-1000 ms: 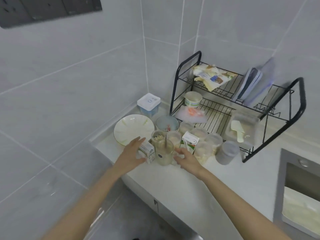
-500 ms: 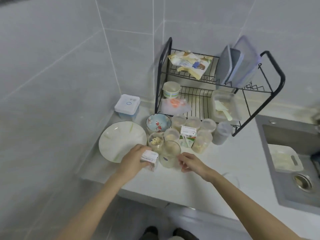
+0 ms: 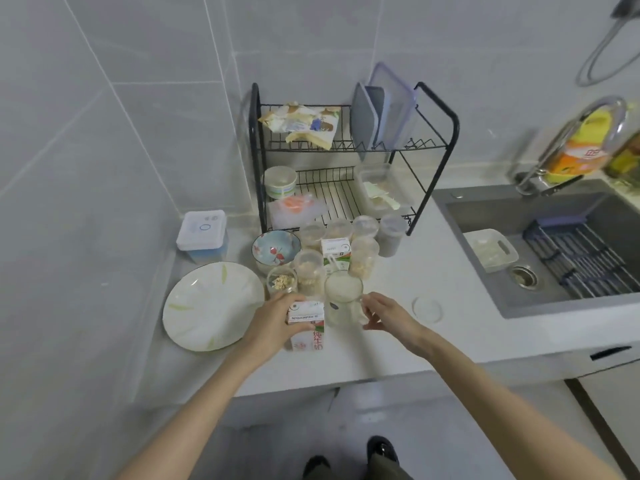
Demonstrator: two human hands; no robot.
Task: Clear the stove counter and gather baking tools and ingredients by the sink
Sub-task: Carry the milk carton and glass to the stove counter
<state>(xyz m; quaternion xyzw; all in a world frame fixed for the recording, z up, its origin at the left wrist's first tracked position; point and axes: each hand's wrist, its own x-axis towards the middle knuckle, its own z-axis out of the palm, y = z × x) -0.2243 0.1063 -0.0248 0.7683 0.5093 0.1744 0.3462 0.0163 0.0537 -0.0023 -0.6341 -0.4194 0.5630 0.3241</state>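
Note:
My left hand [image 3: 273, 322] grips a small white milk carton [image 3: 308, 327] with red print, standing on the white counter [image 3: 398, 344]. Right beside it stands a glass mug [image 3: 343, 301] holding a pale liquid; my right hand [image 3: 388, 315] holds it at its handle side. Behind them cluster several clear lidded cups [image 3: 362, 259] of ingredients, a second milk carton [image 3: 334, 254], a small glass of oats [image 3: 281, 282] and a patterned bowl [image 3: 275, 251]. A large white plate [image 3: 211, 306] lies to the left.
A black two-tier dish rack [image 3: 349, 157] stands against the back wall with packets, lids and tubs. A lidded blue box [image 3: 202, 235] sits in the corner. The grey sink [image 3: 554, 251] lies to the right, holding a white tray and a dark rack. A clear lid [image 3: 427, 308] lies near it.
The view has swung down and right, bringing the sink into sight. My left hand has closed round the milk carton, and my right hand has moved onto the mug.

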